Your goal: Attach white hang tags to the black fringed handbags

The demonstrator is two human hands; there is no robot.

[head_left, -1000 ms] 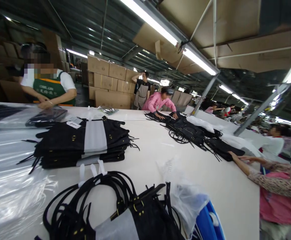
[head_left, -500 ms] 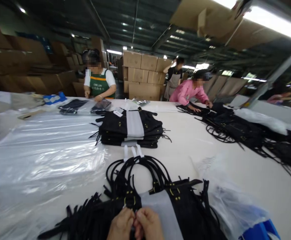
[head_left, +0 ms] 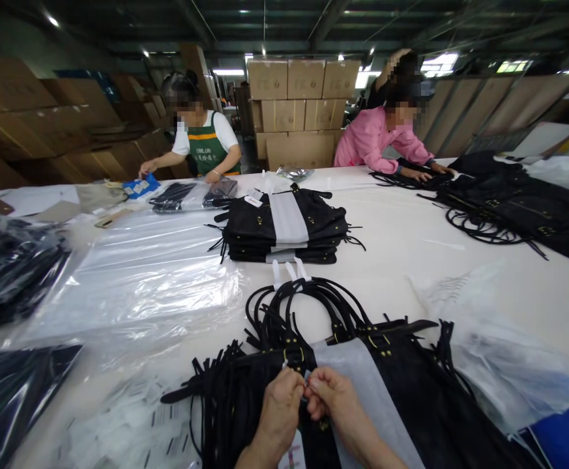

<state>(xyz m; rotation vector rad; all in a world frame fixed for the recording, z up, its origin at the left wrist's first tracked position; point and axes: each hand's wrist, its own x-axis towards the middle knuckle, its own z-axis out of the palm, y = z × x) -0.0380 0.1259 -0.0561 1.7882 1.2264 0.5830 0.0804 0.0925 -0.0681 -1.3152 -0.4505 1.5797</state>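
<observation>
A black fringed handbag [head_left: 411, 384] lies in front of me at the bottom of the view, with a pale grey wrap [head_left: 362, 365] across its middle and several looped handles [head_left: 259, 312] with white tips. My left hand [head_left: 280, 400] is closed in a pinch just below a gold-coloured buckle on the bag. Close by on its right, my right hand [head_left: 332, 394] pinches too, the fingertips of both almost meeting. Something small and greyish shows between them, too small to name. Under my left wrist, a white tag [head_left: 292, 453] with coloured print shows partly.
A stack of wrapped black bags [head_left: 289, 225] stands beyond. Clear plastic sheets [head_left: 142, 267] cover the left side; a pouch of white labels [head_left: 132, 423] is near. More black bags [head_left: 523, 202] lie at right, by a person in pink [head_left: 372, 140]. Another person wears a green apron [head_left: 208, 150].
The view has swung left and down, so the table contents sit further right. My hands stay pinched together at the buckle. The aproned person's arm now reaches out to a blue packet.
</observation>
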